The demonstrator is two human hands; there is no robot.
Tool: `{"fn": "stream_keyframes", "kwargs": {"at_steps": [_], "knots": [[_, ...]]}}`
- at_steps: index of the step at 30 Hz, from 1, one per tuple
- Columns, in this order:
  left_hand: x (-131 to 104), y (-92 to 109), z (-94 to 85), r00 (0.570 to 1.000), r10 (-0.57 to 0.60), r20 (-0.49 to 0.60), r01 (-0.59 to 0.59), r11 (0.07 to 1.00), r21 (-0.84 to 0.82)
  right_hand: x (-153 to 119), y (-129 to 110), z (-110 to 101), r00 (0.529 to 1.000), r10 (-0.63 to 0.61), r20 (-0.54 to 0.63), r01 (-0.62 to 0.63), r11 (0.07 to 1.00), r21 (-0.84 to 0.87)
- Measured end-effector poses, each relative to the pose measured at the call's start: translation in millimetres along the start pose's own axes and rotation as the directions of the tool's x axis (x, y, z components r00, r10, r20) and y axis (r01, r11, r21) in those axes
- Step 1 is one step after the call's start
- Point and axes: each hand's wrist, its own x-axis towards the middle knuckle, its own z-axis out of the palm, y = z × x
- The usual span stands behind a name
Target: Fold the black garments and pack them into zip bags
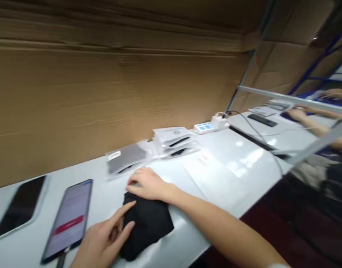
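A folded black cloth (148, 223) lies flat at the near edge of the white table. My left hand (102, 238) rests on its left side, thumb and index finger spread apart on the fabric; the other fingers curl under and are partly hidden. At the far edge of the cloth, my right hand (148, 184) has its fingers bent over the border, with the thumb against the fabric. Just beyond are clear plastic bags (175, 141) with dark contents, stacked, and a flatter bagged dark item (127, 158) with a white label.
To the left lie a lit phone (69, 217) with a cable and a dark-screened device (20, 206). A power strip (205, 127) with a white plug stands at the back. Clear plastic film (215, 178) lies right. Beyond a metal frame (293, 98), another person's hand (297, 113) is at work.
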Motion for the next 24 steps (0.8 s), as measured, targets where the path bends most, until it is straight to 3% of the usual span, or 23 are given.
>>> {"fn": "stream_keyframes", "kwargs": {"at_steps": [2, 4, 9, 24], "knots": [[2.0, -3.8, -19.6, 0.994, -0.012, 0.11, 0.012, 1.0, 0.002, 0.5, 9.1, 13.3, 0.997, -0.02, -0.074, 0.024, 0.998, 0.055], [6.5, -1.0, -27.9, 0.991, 0.002, 0.133, 0.0, 1.0, -0.012, -0.5, 14.9, 22.0, 0.993, -0.034, -0.11, 0.047, 0.993, 0.111], [7.2, 7.5, -27.7, 0.989, 0.014, 0.144, -0.008, 0.999, -0.039, -3.0, 11.7, 23.8, 0.992, -0.009, -0.128, 0.032, 0.984, 0.174], [2.9, 6.3, -33.0, 0.993, 0.019, 0.113, -0.011, 0.997, -0.077, -0.4, 13.8, 28.5, 0.997, -0.014, -0.076, 0.03, 0.977, 0.209]]}}
